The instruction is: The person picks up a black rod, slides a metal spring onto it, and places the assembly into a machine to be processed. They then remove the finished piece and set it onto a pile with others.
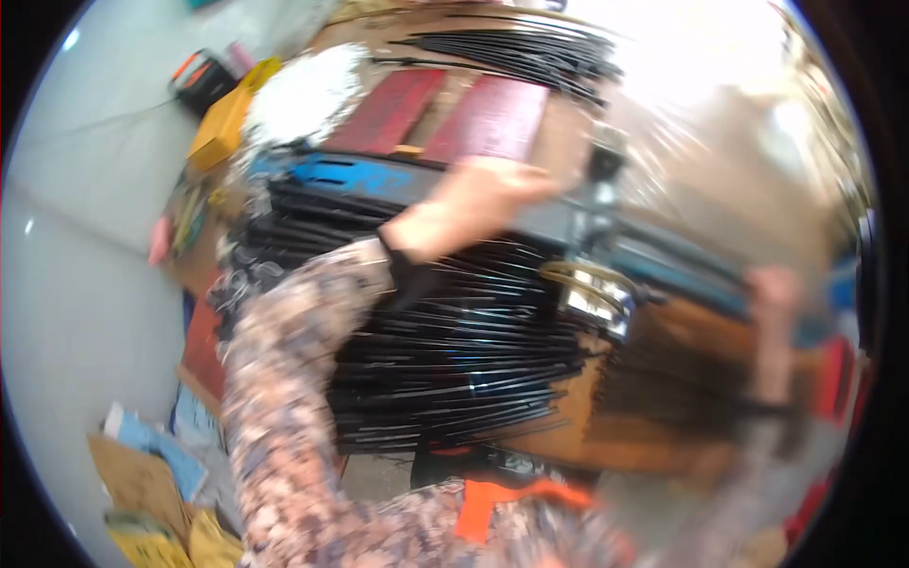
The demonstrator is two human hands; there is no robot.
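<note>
My left hand [473, 204] is over a long blue and grey bar-like fixture [379, 177], just left of a metal clamp-like device [598, 204]. Its fingers look curled together, and whatever they may hold is hidden. Many thin black rods or tubes [454, 350] lie in a wide bundle below this hand and forearm. Far to the right, my right hand [775, 289] is near the right stretch of the same fixture. Motion smears its fingers, so its grip is unclear. A yellowish ring [592, 279] encircles a shiny part under the clamp-like device.
Two dark red panels [488, 118] lie behind the fixture. More black rods [511, 52] lie at the back, beside a white heap [308, 95]. A yellow box [220, 128] stands at the left. Clear plastic sheeting [720, 170] covers the back right. Cardboard [142, 483] sits lower left.
</note>
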